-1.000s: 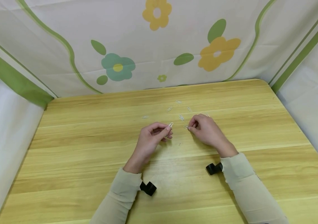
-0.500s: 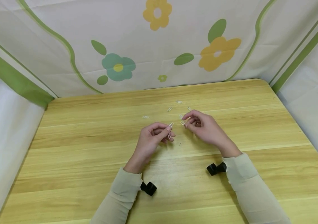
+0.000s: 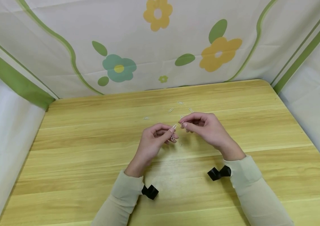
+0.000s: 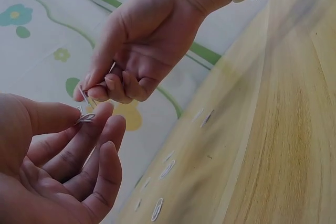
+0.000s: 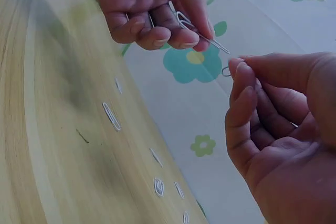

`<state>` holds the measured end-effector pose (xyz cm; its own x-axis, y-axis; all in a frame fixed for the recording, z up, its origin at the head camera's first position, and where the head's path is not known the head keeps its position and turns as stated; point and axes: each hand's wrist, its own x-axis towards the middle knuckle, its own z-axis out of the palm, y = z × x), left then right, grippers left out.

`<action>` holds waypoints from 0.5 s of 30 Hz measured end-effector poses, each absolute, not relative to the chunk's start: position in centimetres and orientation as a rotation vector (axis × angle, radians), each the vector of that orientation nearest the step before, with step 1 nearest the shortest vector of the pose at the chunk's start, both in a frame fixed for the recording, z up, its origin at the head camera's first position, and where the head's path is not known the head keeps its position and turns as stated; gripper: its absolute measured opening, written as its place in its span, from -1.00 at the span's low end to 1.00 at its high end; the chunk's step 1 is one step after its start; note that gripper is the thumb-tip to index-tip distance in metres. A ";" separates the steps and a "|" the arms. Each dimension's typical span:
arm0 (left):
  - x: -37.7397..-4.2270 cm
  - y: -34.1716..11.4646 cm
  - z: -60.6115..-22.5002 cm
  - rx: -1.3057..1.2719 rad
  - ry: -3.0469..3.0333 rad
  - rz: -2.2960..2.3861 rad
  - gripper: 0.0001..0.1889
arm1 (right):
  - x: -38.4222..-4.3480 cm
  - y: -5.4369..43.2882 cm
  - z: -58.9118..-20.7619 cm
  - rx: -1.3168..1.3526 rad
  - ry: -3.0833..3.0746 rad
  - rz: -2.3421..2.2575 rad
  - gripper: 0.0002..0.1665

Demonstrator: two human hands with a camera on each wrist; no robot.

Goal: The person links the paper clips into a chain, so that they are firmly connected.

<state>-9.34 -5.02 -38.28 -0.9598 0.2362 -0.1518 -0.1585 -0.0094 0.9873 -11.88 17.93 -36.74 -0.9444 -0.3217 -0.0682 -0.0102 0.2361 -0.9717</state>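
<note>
My left hand [image 3: 150,142] pinches a white paper clip [image 3: 175,126] between thumb and fingers, its end sticking up past the thumb. From it a second paper clip [image 3: 172,137] hangs in front of the curled fingers; the right wrist view shows the two clips touching. Close by on the right, my right hand [image 3: 210,130] pinches another paper clip [image 5: 223,71], mostly covered by the fingertips, with a small wire loop showing. That loop and the left hand's clip are a small gap apart in the right wrist view. Both hands are raised above the table.
Several loose white paper clips lie beyond the hands on the wooden table [image 3: 92,141], among them one paper clip [image 3: 146,118] at the left. A tiny dark sliver [image 5: 82,136] lies nearer me. A flowered cloth [image 3: 137,37] hangs behind the table.
My right hand has moved left with its paper clip, closing in on the left hand. The left hand has shifted slightly right, and its hanging clip shows more clearly than at first.
</note>
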 end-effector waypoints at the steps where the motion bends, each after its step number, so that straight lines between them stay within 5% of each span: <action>1: -9.3 -5.0 -38.2 0.082 1.998 2.047 -0.75 | -11.9 17.9 -36.7 -0.316 2.247 -1.791 -0.76; 15: -8.8 -4.3 -37.6 0.052 2.014 2.009 -0.76 | -11.7 17.2 -36.9 -0.386 2.341 -1.810 -0.80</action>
<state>-8.76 -4.34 -37.63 -0.9558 0.2315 -0.1811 -0.1805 0.0240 0.9833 -11.70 17.21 -36.91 -0.9544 -0.2968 0.0334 -0.1071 0.2356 -0.9659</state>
